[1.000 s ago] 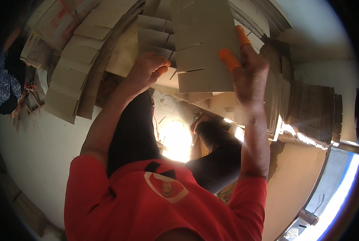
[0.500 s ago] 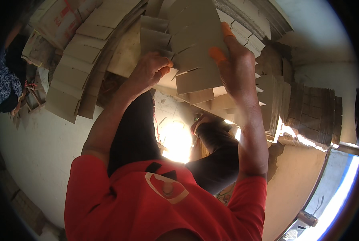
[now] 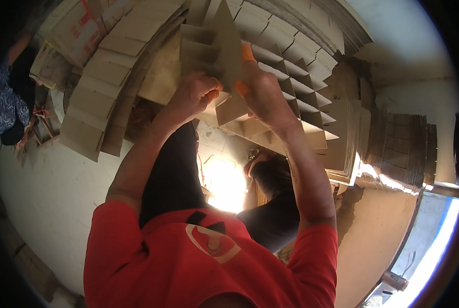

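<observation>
Our right hand (image 3: 267,95), with orange covers (image 3: 247,52) on thumb and forefinger, is clamped on a tall, flat, grey-brown cardboard sheet (image 3: 223,46), held tilted at the left side of a grid of interlocked beige cardboard strips (image 3: 296,84). Our left hand (image 3: 190,96), also in orange fingertip covers, is left of the grid, thumb and forefinger pinched together on the corner of a pale cardboard strip (image 3: 222,98). Farther left of the grid is a staggered row of tan cardboard sheets (image 3: 93,90); beyond it, a brown cardboard carton with red markings (image 3: 81,28). Right of the grid stand stacked brown cardboard pieces (image 3: 401,146). Below the grid we see our red short-sleeved shirt (image 3: 178,277) and black trousers (image 3: 170,172).
</observation>
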The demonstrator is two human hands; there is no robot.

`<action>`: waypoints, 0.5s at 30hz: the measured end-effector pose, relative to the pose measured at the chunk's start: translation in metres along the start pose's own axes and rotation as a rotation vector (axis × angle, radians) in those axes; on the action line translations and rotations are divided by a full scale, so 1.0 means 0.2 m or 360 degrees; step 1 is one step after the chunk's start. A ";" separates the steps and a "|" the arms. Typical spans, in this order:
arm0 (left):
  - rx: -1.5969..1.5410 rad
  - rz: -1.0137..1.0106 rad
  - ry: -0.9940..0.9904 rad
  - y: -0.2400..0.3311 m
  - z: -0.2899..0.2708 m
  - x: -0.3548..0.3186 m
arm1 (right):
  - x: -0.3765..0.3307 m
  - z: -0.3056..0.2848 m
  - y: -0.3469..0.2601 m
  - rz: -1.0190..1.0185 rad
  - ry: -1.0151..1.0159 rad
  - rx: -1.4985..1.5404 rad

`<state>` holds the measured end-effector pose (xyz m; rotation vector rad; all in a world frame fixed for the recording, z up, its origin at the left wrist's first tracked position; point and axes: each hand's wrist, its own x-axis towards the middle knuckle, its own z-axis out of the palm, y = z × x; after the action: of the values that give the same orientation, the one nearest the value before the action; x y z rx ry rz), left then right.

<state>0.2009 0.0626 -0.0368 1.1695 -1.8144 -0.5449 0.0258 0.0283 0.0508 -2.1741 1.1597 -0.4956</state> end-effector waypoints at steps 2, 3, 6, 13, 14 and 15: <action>0.0052 0.0007 -0.0054 0.00 -0.01 0.00 | 0.00 -0.03 -0.04 -0.0072 -0.0022 0.0031; 0.0046 -0.0008 -0.0047 -0.01 -0.01 0.00 | 0.01 -0.03 -0.04 -0.0082 -0.0034 0.0030; 0.0039 -0.0027 -0.0030 -0.02 0.00 -0.01 | 0.03 0.00 0.00 -0.0057 -0.0071 -0.0002; 0.0071 -0.0019 -0.0027 -0.02 0.00 0.01 | 0.02 0.03 -0.04 0.0031 0.0087 -0.0199; 0.0092 -0.0007 -0.0026 -0.02 0.00 0.00 | 0.00 0.05 -0.06 0.0049 0.0108 -0.0255; 0.0081 -0.0014 -0.0023 -0.02 -0.01 0.00 | -0.01 0.07 -0.08 0.0067 0.0127 -0.0310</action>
<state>0.2034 0.0606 -0.0379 1.2111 -1.8458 -0.5163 0.0416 0.0417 0.0508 -2.3068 1.3436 -0.4723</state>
